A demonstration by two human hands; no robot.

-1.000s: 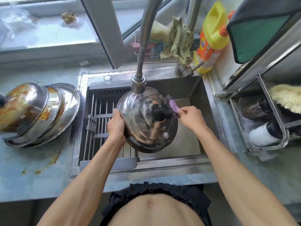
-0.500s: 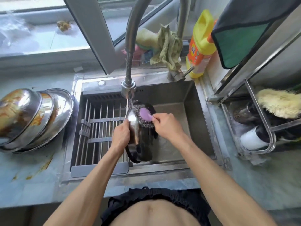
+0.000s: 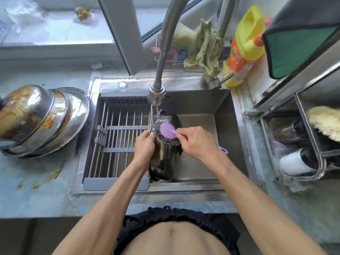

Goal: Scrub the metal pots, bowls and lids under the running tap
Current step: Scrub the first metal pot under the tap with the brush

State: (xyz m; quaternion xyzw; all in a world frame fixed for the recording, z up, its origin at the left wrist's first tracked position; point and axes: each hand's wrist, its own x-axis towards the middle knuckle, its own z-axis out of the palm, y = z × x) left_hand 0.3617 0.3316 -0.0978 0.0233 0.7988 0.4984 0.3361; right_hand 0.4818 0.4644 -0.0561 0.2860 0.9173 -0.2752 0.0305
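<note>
One lid point(image 3: 161, 162) in the sink point(image 3: 235, 126), on edge under the tap point(image 3: 156, 94): left hand point(image 3: 144, 146) grips its rim, right hand point(image 3: 196, 142) grasps the scrubber point(image 3: 166, 134). Stained lids point(image 3: 42, 118) at the worktop's left edge appear unwashed; most work remains.

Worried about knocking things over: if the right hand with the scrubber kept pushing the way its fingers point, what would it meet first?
The right hand points leftward, so its purple-handled steel scrubber already presses the lid; beyond that, probably the left hand gripping the rim. Depth is uncertain.

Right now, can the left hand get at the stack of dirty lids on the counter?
Probably yes, but not at once. The left hand grips the lid held under the tap; the dirty lids sit on the counter left of the sink, nothing between.
</note>
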